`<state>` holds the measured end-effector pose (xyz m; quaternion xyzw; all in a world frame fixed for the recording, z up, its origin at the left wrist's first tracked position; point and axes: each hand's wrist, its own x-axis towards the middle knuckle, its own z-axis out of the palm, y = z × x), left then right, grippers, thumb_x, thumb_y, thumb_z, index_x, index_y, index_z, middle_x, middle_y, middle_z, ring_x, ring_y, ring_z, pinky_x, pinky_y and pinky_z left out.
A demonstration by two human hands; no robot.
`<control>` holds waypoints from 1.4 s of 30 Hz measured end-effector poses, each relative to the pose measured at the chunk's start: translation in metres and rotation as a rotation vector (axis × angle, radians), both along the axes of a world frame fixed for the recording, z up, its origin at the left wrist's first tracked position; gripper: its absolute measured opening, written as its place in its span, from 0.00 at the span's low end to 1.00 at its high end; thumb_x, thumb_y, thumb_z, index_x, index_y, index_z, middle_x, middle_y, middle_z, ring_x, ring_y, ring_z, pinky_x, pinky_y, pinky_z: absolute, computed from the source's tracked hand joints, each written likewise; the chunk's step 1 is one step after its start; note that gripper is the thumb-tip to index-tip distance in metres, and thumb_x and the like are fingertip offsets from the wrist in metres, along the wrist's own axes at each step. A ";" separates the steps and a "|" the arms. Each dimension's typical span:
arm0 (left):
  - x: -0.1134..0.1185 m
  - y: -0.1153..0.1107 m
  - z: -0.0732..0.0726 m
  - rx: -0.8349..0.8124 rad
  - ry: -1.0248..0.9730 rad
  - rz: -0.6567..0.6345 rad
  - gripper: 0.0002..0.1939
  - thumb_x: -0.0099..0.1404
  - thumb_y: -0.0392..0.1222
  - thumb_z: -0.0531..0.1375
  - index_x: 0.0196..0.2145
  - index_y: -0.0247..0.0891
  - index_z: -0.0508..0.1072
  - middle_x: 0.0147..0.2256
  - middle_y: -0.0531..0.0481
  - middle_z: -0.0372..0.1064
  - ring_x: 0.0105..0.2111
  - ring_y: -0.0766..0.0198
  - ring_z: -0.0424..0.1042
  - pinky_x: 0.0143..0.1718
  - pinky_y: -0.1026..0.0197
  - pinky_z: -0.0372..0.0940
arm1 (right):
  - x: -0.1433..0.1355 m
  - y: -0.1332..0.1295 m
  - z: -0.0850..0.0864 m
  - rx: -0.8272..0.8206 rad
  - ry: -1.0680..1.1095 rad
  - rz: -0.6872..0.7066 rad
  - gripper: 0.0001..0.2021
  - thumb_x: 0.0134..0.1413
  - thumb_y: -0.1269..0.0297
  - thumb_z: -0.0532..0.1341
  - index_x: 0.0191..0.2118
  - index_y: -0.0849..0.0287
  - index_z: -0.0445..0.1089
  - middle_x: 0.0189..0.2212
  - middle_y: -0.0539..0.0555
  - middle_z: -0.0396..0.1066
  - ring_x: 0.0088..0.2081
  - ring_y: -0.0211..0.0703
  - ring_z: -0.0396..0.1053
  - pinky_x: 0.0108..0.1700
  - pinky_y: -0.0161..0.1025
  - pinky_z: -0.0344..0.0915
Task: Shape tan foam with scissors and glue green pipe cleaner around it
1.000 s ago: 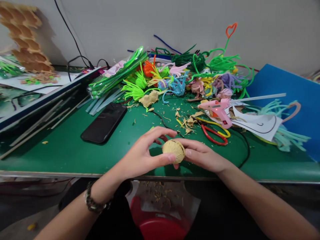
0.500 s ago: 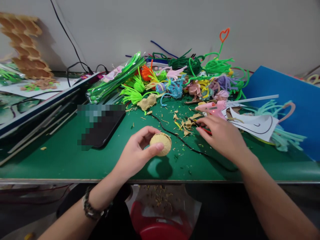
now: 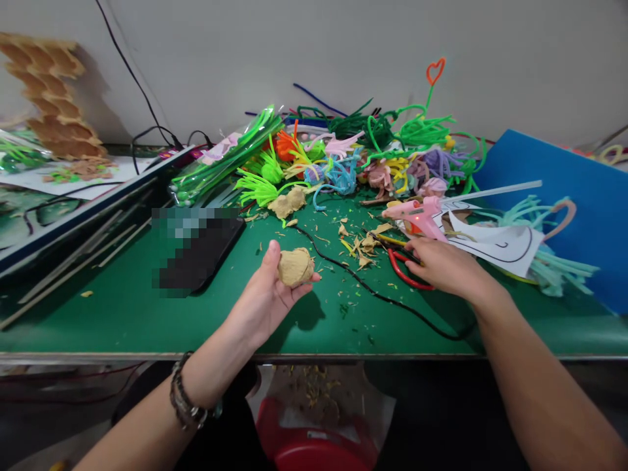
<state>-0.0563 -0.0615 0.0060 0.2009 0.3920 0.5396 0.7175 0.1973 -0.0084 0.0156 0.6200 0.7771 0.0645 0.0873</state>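
Observation:
In my left hand (image 3: 262, 294) rests a tan ball (image 3: 295, 267) with a rough, creased surface. The palm is turned up and the fingers curl under the ball, with the thumb beside it. My right hand (image 3: 441, 265) is at the far end of a pair of red-handled scissors (image 3: 395, 265) lying on the table. Its fingertips meet the end of a thin yellow stick (image 3: 391, 240) and look closed on it. Tan scraps (image 3: 367, 248) lie just left of the scissors. A pink glue gun (image 3: 417, 212) stands right behind that hand.
A dark phone (image 3: 206, 258) lies left on the green table (image 3: 147, 320). Behind is a heap of coloured pipe cleaners (image 3: 343, 167). A black cord (image 3: 363, 281) crosses the middle. A blue board (image 3: 540, 176) leans at right; a red stool (image 3: 318, 451) stands below.
My left hand has rolled palm up and shifted slightly left, turning the ball. My right hand has drawn back to the right, uncovering the red scissor handles, and now meets the yellow stick.

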 end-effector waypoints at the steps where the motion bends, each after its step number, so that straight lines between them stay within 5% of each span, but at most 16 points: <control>1: 0.000 0.000 0.001 -0.038 -0.020 0.012 0.22 0.60 0.57 0.52 0.26 0.34 0.70 0.24 0.51 0.71 0.22 0.70 0.72 0.23 0.70 0.67 | -0.001 -0.001 0.001 0.010 0.004 0.006 0.09 0.50 0.67 0.49 0.32 0.61 0.65 0.32 0.59 0.70 0.33 0.48 0.68 0.27 0.38 0.56; 7: 0.000 0.002 0.004 -0.063 -0.072 0.013 0.23 0.65 0.53 0.46 0.27 0.33 0.70 0.23 0.50 0.71 0.22 0.71 0.72 0.24 0.71 0.67 | -0.011 -0.009 0.013 0.133 0.245 -0.050 0.11 0.44 0.61 0.53 0.34 0.60 0.63 0.25 0.55 0.66 0.24 0.44 0.63 0.24 0.39 0.52; 13: 0.001 0.002 -0.001 0.002 -0.037 0.026 0.20 0.63 0.52 0.49 0.28 0.33 0.70 0.25 0.50 0.72 0.24 0.70 0.72 0.25 0.71 0.67 | -0.019 -0.004 0.009 0.060 0.891 -0.077 0.10 0.36 0.58 0.54 0.27 0.58 0.61 0.21 0.50 0.62 0.23 0.39 0.60 0.27 0.39 0.57; 20: 0.004 -0.001 -0.011 0.256 0.081 0.088 0.24 0.41 0.55 0.67 0.29 0.34 0.68 0.28 0.51 0.70 0.30 0.67 0.71 0.31 0.68 0.66 | -0.061 -0.023 0.004 -0.164 1.447 -0.058 0.17 0.32 0.55 0.64 0.28 0.58 0.61 0.22 0.46 0.59 0.21 0.31 0.56 0.24 0.33 0.58; 31: 0.002 -0.004 -0.014 0.480 0.243 0.206 0.21 0.47 0.52 0.65 0.32 0.37 0.64 0.31 0.53 0.66 0.27 0.73 0.65 0.29 0.70 0.61 | -0.075 -0.049 -0.002 -0.334 1.123 0.374 0.24 0.49 0.42 0.51 0.39 0.59 0.60 0.30 0.53 0.61 0.28 0.37 0.59 0.29 0.36 0.60; 35: 0.002 -0.004 -0.012 0.451 0.247 0.230 0.20 0.47 0.50 0.65 0.32 0.36 0.64 0.29 0.55 0.64 0.28 0.73 0.64 0.29 0.72 0.60 | -0.077 -0.048 -0.003 -0.200 0.955 0.387 0.23 0.45 0.43 0.55 0.38 0.59 0.59 0.33 0.55 0.62 0.30 0.39 0.60 0.30 0.38 0.60; 42: 0.004 -0.006 -0.011 0.483 0.236 0.240 0.20 0.47 0.50 0.66 0.32 0.37 0.64 0.31 0.53 0.66 0.30 0.70 0.67 0.31 0.69 0.63 | -0.078 -0.048 -0.004 -0.022 0.752 0.412 0.18 0.45 0.46 0.57 0.28 0.57 0.54 0.24 0.50 0.60 0.24 0.36 0.56 0.25 0.34 0.54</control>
